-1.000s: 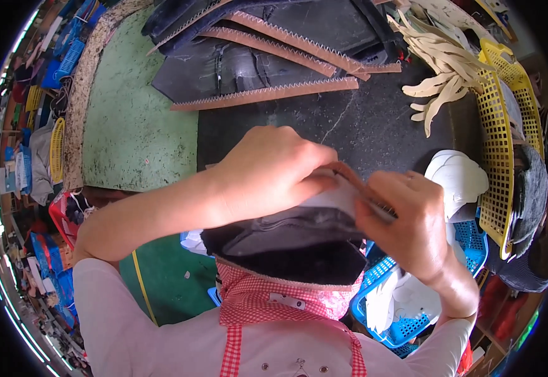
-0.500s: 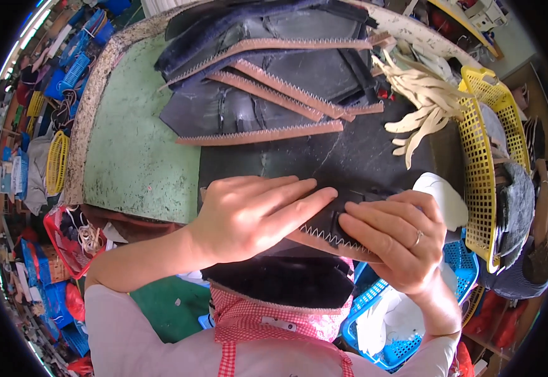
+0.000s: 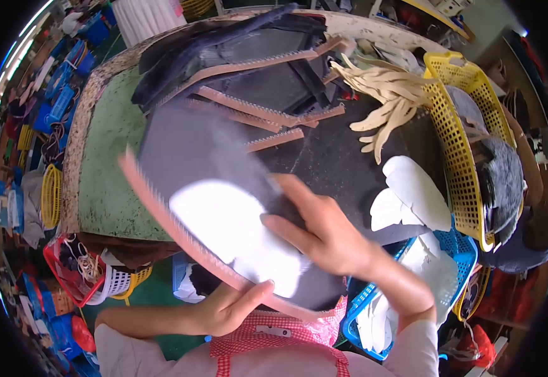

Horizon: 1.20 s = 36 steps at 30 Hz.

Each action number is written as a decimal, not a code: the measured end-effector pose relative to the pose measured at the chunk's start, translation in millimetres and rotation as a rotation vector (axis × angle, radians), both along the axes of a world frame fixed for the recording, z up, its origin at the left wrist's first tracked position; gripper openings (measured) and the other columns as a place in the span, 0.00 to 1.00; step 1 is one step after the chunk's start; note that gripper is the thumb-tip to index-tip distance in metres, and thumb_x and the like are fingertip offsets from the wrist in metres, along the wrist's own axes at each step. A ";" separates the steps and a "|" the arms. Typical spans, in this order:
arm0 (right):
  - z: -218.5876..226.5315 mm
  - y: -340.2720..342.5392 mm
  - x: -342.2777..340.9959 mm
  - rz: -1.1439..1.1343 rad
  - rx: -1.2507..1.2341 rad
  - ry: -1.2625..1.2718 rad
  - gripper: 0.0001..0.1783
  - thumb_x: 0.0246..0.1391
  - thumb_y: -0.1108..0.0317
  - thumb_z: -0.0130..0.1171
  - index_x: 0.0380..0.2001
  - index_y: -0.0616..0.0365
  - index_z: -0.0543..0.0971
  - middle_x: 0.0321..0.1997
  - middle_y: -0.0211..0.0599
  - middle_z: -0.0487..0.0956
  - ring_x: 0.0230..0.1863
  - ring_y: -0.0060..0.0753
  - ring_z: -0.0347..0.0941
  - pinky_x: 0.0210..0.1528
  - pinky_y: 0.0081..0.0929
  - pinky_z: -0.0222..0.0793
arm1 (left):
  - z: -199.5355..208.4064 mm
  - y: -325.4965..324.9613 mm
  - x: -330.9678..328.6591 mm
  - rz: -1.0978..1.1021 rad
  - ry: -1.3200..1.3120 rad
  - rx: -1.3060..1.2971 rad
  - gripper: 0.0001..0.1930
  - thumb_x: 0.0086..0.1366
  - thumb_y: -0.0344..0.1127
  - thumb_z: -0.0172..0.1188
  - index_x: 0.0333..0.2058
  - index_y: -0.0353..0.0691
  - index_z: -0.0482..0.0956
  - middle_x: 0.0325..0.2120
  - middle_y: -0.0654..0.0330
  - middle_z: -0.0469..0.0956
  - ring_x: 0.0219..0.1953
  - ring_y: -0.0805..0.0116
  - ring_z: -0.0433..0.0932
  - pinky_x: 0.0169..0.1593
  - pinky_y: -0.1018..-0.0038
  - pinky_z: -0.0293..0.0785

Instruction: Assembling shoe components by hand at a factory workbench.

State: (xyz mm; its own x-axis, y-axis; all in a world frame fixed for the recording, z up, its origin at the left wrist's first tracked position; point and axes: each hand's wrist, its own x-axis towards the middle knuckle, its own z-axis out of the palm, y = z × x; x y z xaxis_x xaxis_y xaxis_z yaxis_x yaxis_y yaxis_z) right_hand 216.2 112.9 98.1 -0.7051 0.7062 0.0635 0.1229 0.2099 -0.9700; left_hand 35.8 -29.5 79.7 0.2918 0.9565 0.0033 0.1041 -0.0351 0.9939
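Note:
A dark, leather-like panel (image 3: 189,147) is lifted and tilted in front of me, slightly blurred. A brown strip with zigzag stitching (image 3: 176,235) runs along its lower left edge. On its face shows a bright white patch (image 3: 214,213); whether it is a pad or glare I cannot tell. My left hand (image 3: 233,308) pinches the stitched edge near my apron. My right hand (image 3: 327,232) is closed on the panel's right side, thumb over its face. Similar panels (image 3: 236,69) with brown stitched strips lie piled at the far side of the table.
White shaped pads (image 3: 412,195) lie at the table's right, beyond a blue basket (image 3: 459,251) of white pieces. Cream strips (image 3: 393,100) lie beside a yellow basket (image 3: 434,72) at the right edge. A green board (image 3: 110,182) covers the table's left; a red basket (image 3: 54,276) stands below.
The panel that lay flat under both hands is now raised and tilted to the left. My left hand has moved down to its stitched edge; my right hand has moved left.

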 end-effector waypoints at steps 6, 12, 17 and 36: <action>-55.1 27.0 27.0 0.152 0.587 -0.239 0.29 0.61 0.58 0.63 0.60 0.63 0.71 0.43 0.51 0.80 0.44 0.53 0.80 0.49 0.40 0.75 | 15.7 35.6 1.8 -0.577 -0.063 0.048 0.09 0.70 0.37 0.61 0.39 0.40 0.87 0.38 0.58 0.84 0.39 0.58 0.84 0.45 0.70 0.80; -29.9 99.1 97.8 -0.392 0.422 -0.377 0.14 0.51 0.79 0.62 0.43 0.56 0.84 0.42 0.39 0.84 0.40 0.44 0.81 0.44 0.34 0.79 | 7.2 116.2 6.1 -0.170 0.203 0.217 0.10 0.66 0.24 0.59 0.45 0.36 0.83 0.40 0.55 0.84 0.43 0.63 0.83 0.49 0.64 0.78; -51.8 131.5 151.8 -0.332 1.086 -0.684 0.15 0.46 0.78 0.64 0.39 0.53 0.84 0.51 0.32 0.82 0.54 0.42 0.74 0.59 0.38 0.71 | -9.7 198.4 77.7 -0.119 0.337 0.547 0.21 0.64 0.22 0.58 0.56 0.38 0.72 0.46 0.51 0.79 0.50 0.54 0.79 0.55 0.64 0.75; -70.4 133.1 163.7 -0.353 0.677 -0.240 0.14 0.54 0.75 0.68 0.45 0.60 0.82 0.41 0.39 0.85 0.39 0.35 0.82 0.44 0.28 0.80 | -66.5 277.0 112.9 -0.317 -0.001 -0.027 0.13 0.75 0.39 0.54 0.47 0.36 0.81 0.39 0.65 0.83 0.38 0.79 0.79 0.38 0.81 0.73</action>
